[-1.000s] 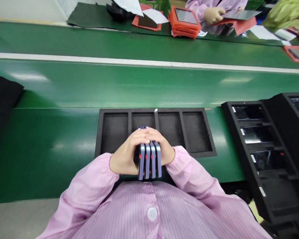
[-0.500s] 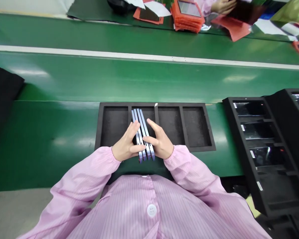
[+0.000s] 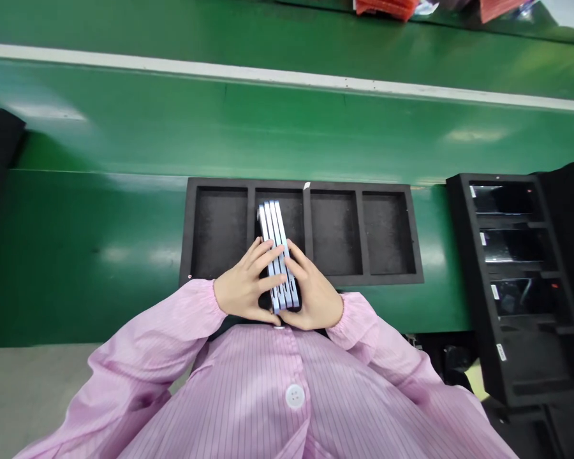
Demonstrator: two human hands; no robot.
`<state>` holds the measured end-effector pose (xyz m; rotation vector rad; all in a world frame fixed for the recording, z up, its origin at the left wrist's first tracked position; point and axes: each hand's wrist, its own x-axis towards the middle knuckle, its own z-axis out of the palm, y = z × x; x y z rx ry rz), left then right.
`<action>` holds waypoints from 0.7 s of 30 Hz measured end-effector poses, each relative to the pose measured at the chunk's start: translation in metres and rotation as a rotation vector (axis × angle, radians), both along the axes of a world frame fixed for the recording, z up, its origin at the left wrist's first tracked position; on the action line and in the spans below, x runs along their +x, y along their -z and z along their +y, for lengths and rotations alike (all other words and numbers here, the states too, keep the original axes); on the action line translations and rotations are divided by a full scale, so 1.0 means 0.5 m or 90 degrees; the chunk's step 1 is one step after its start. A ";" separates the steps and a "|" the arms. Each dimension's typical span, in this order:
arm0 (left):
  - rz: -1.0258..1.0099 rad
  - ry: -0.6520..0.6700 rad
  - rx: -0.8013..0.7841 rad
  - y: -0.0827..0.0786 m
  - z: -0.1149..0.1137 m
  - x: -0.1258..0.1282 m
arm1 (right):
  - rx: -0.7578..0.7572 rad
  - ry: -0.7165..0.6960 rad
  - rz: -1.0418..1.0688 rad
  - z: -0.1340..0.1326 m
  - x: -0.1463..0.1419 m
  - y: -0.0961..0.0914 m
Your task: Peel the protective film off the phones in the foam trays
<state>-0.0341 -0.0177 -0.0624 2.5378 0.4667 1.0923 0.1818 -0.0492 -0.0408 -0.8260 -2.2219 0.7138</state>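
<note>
At 6 o'clock is the person's pink coat (image 3: 268,395) with a white button (image 3: 294,395). Just past it, both hands meet in the middle. The left hand (image 3: 242,296) presses on the left side of a stack of four thin blue-grey slabs (image 3: 273,236). The right hand (image 3: 316,296) presses on the right side. Both hands are closed around the stack, with fingers laid over the top. The slabs stand on their thin edges, side by side, and point away toward 12 o'clock.

The stack is over the black tray (image 3: 191,236), above the second pocket from the left. I cannot tell if it touches the tray. All four pockets look bare.

To do this well, I think both hands should squeeze evenly, so no slab slips out. The ends should line up flat, and the stack should not lean.

The tray lies on the green bench (image 3: 100,255). At 3 o'clock stands a black rack (image 3: 463,255) with shiny parts in its slots. Farther off, a white stripe (image 3: 172,64) runs across. At 12 o'clock, red things (image 3: 382,6) peek in at the edge.
</note>
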 end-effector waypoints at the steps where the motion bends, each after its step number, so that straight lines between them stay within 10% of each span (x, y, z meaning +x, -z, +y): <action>1: -0.011 0.003 -0.020 -0.002 -0.001 0.000 | -0.018 0.001 0.005 -0.001 0.002 -0.001; 21: -0.008 -0.140 -0.145 -0.015 -0.032 -0.003 | -0.118 0.015 -0.068 0.007 -0.002 -0.007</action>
